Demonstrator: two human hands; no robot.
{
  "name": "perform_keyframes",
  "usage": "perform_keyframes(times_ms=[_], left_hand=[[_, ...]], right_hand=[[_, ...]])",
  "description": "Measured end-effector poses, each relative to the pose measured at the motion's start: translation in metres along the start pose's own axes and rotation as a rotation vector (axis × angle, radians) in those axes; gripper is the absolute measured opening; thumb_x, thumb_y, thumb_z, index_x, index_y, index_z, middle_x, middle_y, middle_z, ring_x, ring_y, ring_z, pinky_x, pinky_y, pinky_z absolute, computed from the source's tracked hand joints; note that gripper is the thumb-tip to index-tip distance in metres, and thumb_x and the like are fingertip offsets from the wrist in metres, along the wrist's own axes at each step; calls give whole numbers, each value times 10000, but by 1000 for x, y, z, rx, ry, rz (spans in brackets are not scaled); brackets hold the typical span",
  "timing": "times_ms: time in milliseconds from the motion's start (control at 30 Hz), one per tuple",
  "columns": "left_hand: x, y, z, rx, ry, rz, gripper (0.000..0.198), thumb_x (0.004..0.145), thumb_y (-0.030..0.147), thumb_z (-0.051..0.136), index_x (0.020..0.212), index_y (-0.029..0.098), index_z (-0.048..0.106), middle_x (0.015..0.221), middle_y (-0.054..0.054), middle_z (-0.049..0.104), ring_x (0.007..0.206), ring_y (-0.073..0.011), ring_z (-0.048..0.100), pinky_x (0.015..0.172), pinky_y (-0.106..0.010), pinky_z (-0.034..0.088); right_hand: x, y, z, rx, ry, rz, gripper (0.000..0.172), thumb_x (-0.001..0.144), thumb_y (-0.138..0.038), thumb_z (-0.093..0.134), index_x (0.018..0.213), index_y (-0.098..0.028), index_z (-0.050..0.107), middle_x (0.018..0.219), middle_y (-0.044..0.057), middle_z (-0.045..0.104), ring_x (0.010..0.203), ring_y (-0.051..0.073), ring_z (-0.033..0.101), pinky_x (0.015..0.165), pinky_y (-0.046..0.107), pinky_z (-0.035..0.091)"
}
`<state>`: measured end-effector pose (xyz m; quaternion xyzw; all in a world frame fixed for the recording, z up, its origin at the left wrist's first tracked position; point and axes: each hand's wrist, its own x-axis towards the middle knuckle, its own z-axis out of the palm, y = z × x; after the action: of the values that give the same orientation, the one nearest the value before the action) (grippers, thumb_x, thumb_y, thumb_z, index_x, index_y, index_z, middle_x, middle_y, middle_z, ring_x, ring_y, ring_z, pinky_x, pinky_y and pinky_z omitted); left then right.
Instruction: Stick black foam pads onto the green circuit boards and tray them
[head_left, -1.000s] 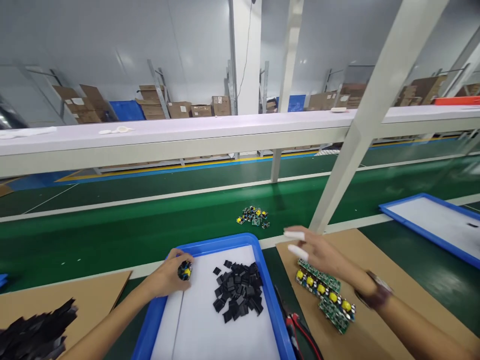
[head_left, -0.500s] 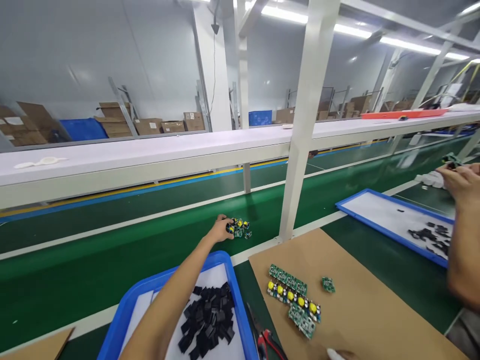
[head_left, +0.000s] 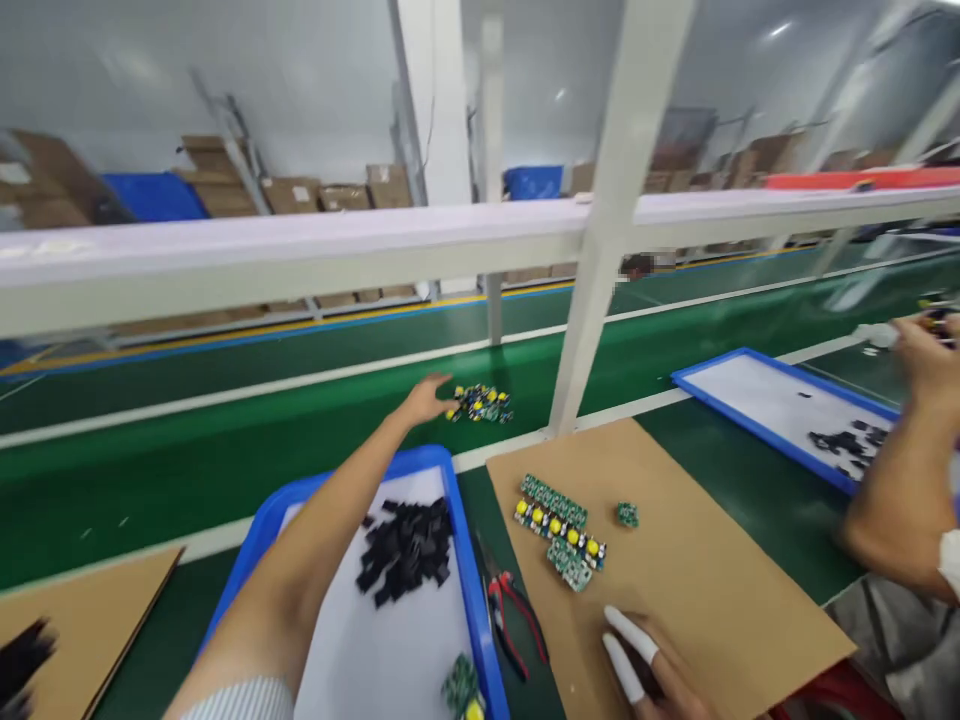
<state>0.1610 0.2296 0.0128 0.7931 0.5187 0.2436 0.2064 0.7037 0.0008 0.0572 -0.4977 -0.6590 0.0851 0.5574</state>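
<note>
Left hand point(head_left: 429, 398) open, reaching the circuit-board pile point(head_left: 480, 403) on the green belt point(head_left: 225, 450) (nothing gripped); right hand point(head_left: 649, 675) loosely open, empty, resting on cardboard point(head_left: 712, 570) at the desk's near edge.

**One head camera, looking down the line**

I see through a single head-worn camera, facing forward and down across the green conveyor belt point(head_left: 225, 440). Closest, along the bottom edge, are the blue plastic tray point(head_left: 469, 590) and the brown cardboard sheet point(head_left: 697, 560). The white metal shelf rail point(head_left: 300, 255) crosses the middle distance, with stacked cartons blurred beyond. No second view shares the scene.
</note>
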Motion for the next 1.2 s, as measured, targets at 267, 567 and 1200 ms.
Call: perform_keyframes(times_ms=[267,567,1200], left_hand=[[-174,132,-121,-207,304,107,561,826,296,780,1323,76,645,1261,-23,649,1095,-122,659,911,-210,573],[-443,153,-11,183,-49,-169,424,1003,337,606,1408,338,481,1329,94,571,1182,-39,569,1036,-193,482],[-447,157,74,-1576,329,-466,332,992,231,597,1307,283,687,1213,-105,643,1102,-222,676,995,-336,569]], right_hand=[[-177,-131,158,3,-487,-185,404,966,-267,616,1368,-240,605,1218,80,635,1158,172,625,998,307,546],[-189,-190,230,212,-1028,-575,186,799,7,583,947,-94,630,1217,47,597,1152,219,452,956,413,401],[-201,-210,229,613,-814,160,524,971,-112,583,1365,-458,590,1104,2,631,932,88,642,795,248,583]])
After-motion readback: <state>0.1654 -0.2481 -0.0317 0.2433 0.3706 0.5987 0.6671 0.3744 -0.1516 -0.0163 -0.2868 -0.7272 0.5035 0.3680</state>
